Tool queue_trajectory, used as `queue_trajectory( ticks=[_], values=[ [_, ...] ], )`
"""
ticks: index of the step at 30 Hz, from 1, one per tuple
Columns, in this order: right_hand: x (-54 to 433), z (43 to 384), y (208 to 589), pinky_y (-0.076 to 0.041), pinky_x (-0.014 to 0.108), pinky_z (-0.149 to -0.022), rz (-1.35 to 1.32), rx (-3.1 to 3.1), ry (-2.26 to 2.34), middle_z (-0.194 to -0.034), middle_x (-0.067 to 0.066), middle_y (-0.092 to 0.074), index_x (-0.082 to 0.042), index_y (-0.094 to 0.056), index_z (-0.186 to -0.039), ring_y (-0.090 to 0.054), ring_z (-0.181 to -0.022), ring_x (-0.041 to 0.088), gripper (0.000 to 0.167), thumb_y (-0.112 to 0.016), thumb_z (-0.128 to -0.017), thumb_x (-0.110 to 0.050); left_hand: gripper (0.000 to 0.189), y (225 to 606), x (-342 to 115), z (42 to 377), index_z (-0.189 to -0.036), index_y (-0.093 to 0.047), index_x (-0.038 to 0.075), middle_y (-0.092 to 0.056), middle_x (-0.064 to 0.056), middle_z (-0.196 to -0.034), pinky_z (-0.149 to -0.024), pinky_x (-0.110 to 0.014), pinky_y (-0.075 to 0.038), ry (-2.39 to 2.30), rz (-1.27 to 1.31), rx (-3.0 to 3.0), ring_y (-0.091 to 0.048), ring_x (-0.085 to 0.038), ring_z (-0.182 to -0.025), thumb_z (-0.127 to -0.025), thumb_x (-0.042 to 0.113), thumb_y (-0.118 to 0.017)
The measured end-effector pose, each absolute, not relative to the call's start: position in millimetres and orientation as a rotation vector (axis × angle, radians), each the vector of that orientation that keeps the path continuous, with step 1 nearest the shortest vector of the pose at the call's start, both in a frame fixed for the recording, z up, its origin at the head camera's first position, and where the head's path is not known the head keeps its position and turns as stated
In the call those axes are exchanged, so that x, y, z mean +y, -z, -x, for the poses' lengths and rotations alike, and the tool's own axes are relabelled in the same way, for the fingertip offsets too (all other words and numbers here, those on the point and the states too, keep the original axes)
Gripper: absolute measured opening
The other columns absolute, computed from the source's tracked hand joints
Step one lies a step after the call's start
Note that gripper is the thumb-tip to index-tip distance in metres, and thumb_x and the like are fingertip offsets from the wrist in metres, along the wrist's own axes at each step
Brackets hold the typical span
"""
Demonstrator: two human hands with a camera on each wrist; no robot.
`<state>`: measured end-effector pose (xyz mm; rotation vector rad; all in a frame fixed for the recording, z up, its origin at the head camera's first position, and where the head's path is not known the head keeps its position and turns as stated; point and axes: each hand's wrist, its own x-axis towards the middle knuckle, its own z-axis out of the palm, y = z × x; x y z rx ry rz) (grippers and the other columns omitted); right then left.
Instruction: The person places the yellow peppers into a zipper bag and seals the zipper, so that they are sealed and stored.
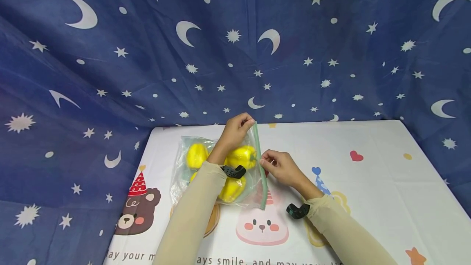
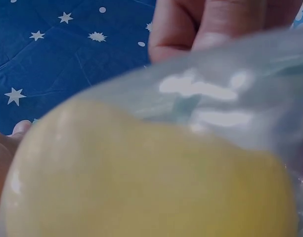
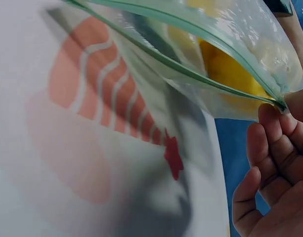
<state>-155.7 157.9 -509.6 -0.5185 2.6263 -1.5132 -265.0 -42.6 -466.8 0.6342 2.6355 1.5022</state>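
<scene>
A clear zip bag (image 1: 179, 183) with a green seal strip (image 1: 264, 191) lies on the table, holding several yellow bell peppers (image 1: 196, 155). My left hand (image 1: 234, 132) pinches the far end of the strip, lifting that corner. Along the strip, nearer to me, my right hand (image 1: 280, 167) pinches the seal between thumb and finger. In the right wrist view, the two green strips (image 3: 181, 61) meet at the right fingertips and part on the other side, leaving a gap. A pepper (image 2: 141, 177) seen through the plastic fills much of the left wrist view and blocks part of the bag.
The white cloth (image 1: 386, 199) on the table carries printed pictures, including a bear and a pink figure. A dark blue curtain (image 1: 294, 81) with moons and stars hangs behind the table and at both sides. Each wrist wears a black device (image 1: 234, 171).
</scene>
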Motion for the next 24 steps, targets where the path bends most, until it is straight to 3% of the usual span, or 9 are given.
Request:
queue_trajectory(
  ticks=[13, 24],
  values=[
    [162, 143, 518, -0.045, 0.023, -0.061, 0.543, 2.648, 1.438, -0.077, -0.008, -0.066, -0.019, -0.069, -0.089, -0.053, -0.067, 0.01, 0.009, -0.068, -0.098, -0.021, 0.023, 473, -40, 274, -0.096, -0.063, 0.018, -0.053, 0.0, -0.082, -0.068, -0.03, -0.041, -1.531, -0.578, 2.624, -0.049, -0.018, -0.073, -0.106, 0.036, -0.054],
    [166, 129, 532, -0.042, 0.02, -0.056, 0.588, 2.607, 1.466, -0.07, -0.009, -0.06, -0.019, -0.07, -0.087, -0.049, -0.061, 0.006, 0.009, -0.069, -0.096, -0.017, 0.024, 479, -38, 277, -0.097, -0.062, 0.016, -0.052, -0.001, -0.083, -0.069, -0.03, -0.041, -1.521, -0.541, 2.609, -0.047, -0.018, -0.073, -0.107, 0.036, -0.052]
  ],
)
